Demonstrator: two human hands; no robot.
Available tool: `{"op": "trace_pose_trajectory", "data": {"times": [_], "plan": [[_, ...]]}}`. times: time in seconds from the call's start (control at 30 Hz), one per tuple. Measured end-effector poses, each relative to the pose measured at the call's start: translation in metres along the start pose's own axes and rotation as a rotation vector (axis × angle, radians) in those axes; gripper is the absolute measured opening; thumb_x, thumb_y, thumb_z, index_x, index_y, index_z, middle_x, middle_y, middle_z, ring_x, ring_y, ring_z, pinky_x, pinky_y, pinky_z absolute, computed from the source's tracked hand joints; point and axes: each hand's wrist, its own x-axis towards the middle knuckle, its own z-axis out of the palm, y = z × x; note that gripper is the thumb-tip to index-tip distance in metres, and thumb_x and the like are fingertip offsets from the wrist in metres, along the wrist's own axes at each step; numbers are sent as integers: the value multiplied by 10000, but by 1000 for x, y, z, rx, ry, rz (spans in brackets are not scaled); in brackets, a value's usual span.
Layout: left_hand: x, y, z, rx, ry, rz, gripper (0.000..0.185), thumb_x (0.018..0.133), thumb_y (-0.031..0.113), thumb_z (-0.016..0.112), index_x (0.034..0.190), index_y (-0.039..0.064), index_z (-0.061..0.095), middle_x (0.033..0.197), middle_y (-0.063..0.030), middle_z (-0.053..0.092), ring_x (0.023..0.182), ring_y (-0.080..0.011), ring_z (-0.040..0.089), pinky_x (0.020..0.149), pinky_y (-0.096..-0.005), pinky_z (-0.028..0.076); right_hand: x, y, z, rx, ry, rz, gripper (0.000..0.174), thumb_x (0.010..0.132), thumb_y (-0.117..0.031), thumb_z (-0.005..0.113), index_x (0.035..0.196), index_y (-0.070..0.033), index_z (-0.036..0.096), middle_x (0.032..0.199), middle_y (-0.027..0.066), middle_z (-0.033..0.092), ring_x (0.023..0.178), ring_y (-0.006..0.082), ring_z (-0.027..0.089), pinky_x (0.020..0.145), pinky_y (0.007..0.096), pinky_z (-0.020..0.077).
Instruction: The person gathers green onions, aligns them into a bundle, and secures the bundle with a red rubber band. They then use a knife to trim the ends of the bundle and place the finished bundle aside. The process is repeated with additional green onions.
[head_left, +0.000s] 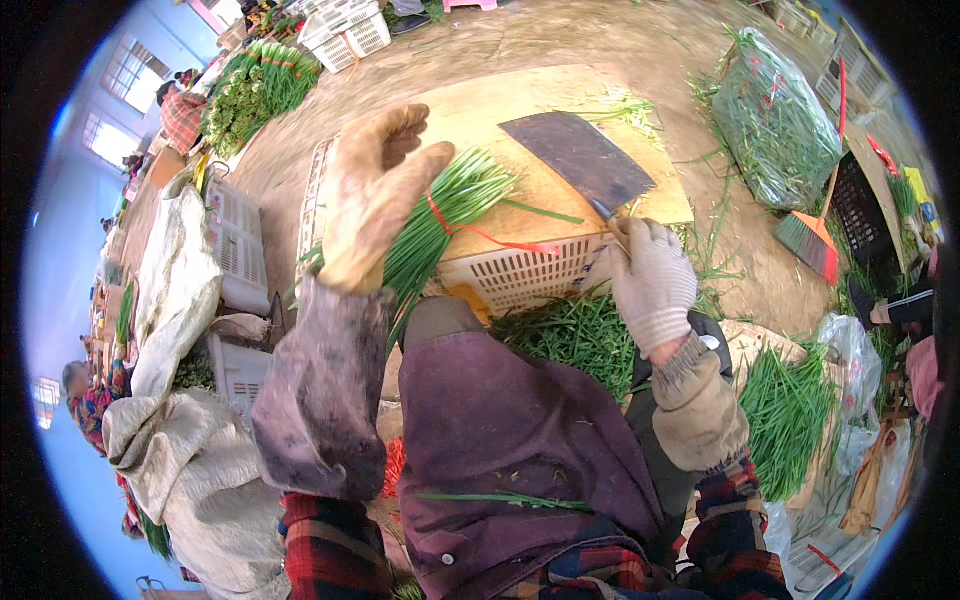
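My right hand (652, 277), in a pale knitted glove, grips the handle of a cleaver (581, 157). The broad dark blade lies over a yellowish wooden board (465, 112). On the board's near left side rests a bundle of green garlic chives or similar stalks (427, 240), with a red tie (442, 214) around it. Its cut ends point to the right. My left hand (382, 187), in a stained tan glove, is raised beside the bundle with thumb and fingers apart. Part of the bundle is hidden behind that hand and its sleeve.
A perforated plastic crate (525, 274) supports the board. Loose green trimmings (577, 337) lie below it. To the right are a filled plastic bag (776, 127), a broom (810, 240) and loose stalks (787, 420). White sacks (187, 465) and tied bundles (262, 90) are at left.
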Motion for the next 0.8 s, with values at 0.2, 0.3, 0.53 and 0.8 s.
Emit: {"op": "trace_pose_trajectory", "data": {"times": [0.2, 0.3, 0.53, 0.8], "plan": [[39, -39, 39, 685, -349, -33, 1045, 657, 374, 869, 1479, -48, 382, 1386, -285, 538, 1310, -360, 520, 1129, -401, 373, 30, 4, 21, -277, -247, -24, 371, 878, -227, 629, 1215, -81, 573, 1046, 163, 653, 905, 346, 686, 743, 458, 547], [35, -65, 56, 853, -376, -129, 1132, 588, 414, 900, 1480, -46, 376, 1345, -287, 565, 1276, -367, 544, 1093, -394, 409, 40, 14, 23, -215, -282, -105, 401, 894, -197, 593, 1269, -64, 540, 1053, 204, 649, 856, 374, 703, 714, 461, 562], [38, -76, 58, 737, -470, -231, 767, 597, 391, 858, 1230, 23, 628, 1038, -206, 706, 1017, -335, 683, 896, -408, 529, 48, 17, -14, 38, -275, -80, 481, 900, -161, 559, 1360, -59, 465, 1000, 237, 653, 861, 394, 696, 713, 463, 564], [31, -77, 64, 834, -366, -65, 579, 635, 368, 808, 1085, 30, 672, 940, -200, 714, 900, -339, 701, 799, -426, 552, -3, -20, -47, 539, -43, 11, 373, 916, -218, 641, 1225, -29, 553, 848, 238, 688, 751, 407, 692, 634, 478, 541]]}}
